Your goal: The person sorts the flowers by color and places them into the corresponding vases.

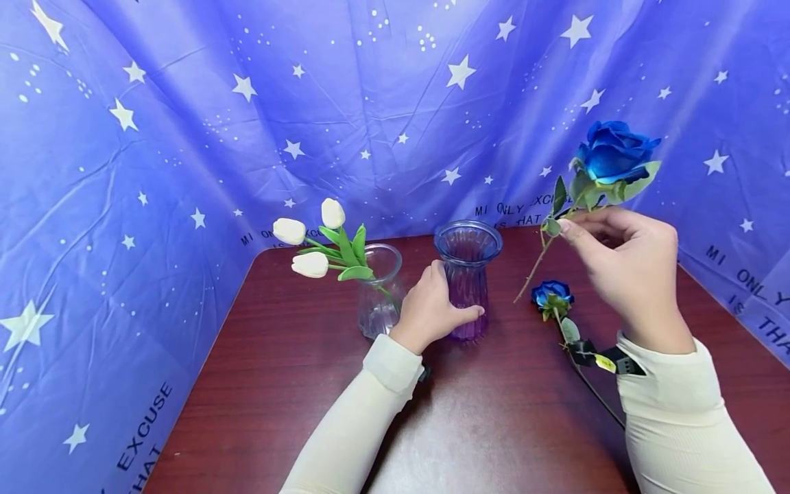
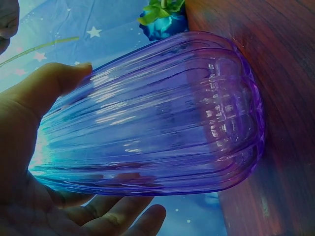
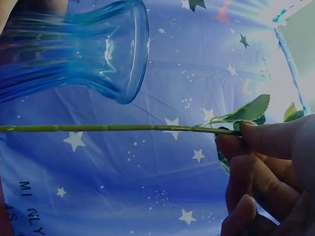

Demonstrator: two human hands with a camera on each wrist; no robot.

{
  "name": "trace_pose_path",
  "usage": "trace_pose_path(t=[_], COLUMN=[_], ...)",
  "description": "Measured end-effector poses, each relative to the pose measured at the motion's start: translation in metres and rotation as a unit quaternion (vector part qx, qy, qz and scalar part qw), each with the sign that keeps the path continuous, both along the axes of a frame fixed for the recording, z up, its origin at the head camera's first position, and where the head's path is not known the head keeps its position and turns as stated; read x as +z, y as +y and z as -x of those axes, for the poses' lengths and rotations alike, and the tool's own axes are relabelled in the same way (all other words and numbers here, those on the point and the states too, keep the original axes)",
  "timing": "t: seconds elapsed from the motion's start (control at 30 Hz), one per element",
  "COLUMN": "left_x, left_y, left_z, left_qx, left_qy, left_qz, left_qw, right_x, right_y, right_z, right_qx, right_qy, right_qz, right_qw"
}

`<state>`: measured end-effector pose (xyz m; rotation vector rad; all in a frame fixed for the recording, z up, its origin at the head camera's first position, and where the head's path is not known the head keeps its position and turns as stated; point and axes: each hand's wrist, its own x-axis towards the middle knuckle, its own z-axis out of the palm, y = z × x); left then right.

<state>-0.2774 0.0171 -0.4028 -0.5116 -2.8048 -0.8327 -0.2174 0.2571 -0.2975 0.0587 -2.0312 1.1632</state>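
My left hand [image 1: 428, 307] grips a ribbed glass vase [image 1: 467, 288], bluish at the rim and purple toward the base. In the left wrist view the thumb and fingers lie on either side of the purple glass [image 2: 162, 113]. Raised to the right of the vase, my right hand [image 1: 642, 267] pinches the stem of a blue artificial rose [image 1: 617, 154] between thumb and fingers, below the bloom. The bare green stem [image 3: 103, 128] points down and left, its lower end apart from the vase. The bloom is outside the right wrist view.
Left of the vase stands a clear glass vase [image 1: 375, 315] with white artificial tulips [image 1: 310, 265] leaning left. Another blue rose [image 1: 552, 296] lies on the reddish-brown table [image 1: 494, 425], its stem running under my right forearm. A starry blue cloth [image 1: 370, 103] hangs behind and at both sides.
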Motion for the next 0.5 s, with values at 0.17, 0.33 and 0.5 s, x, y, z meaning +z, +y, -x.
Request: trace_pose_path(t=[0.17,0.33,0.5], left_x=[0.0,-0.001,-0.001], left_y=[0.0,0.0,0.0], left_z=[0.0,0.0,-0.001], left_qx=[-0.002,-0.001,0.001], left_qy=[0.007,0.006,0.001], left_qz=[-0.001,-0.005,-0.001], left_qw=[1.0,1.0,1.0], right_x=[0.004,0.007,0.009], right_y=[-0.003,-0.005,-0.006], right_z=[-0.004,-0.008,-0.011], right_qx=[0.008,0.019,0.036], right_qy=[0.037,0.06,0.079], right_qz=[0.027,0.049,0.08], right_qw=[0.9989,0.9968,0.9929])
